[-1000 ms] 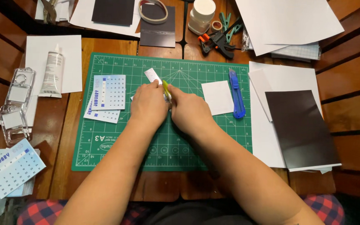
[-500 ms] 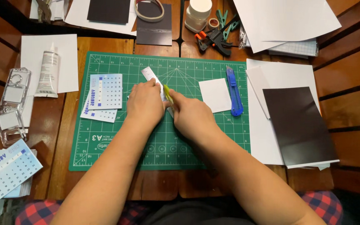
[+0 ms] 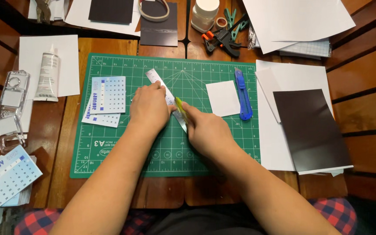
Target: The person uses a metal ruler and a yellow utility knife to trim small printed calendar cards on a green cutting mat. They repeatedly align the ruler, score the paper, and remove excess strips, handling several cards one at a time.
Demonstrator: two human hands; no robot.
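Note:
My left hand [image 3: 149,108] presses flat on a metal ruler [image 3: 155,78] that lies slanted across the green cutting mat [image 3: 122,150]. My right hand [image 3: 207,130] grips a small yellow-green knife [image 3: 179,104], its tip against the ruler's right edge. What lies under the ruler is hidden by my hands. Small printed calendar cards [image 3: 108,94] rest on the mat just left of my left hand. A white paper square [image 3: 223,98] and a blue utility knife [image 3: 242,92] lie to the right.
A glue tube [image 3: 48,74] on white paper and clear plastic frames [image 3: 8,109] sit at left. More calendar cards [image 3: 5,174] lie at lower left. A black sheet [image 3: 310,129] on white paper is at right. Clamps [image 3: 223,37], tape rolls and a white cup [image 3: 205,11] are at the back.
My right hand with the knife has drawn slightly down along the ruler toward me. My left hand stays pressed on the ruler.

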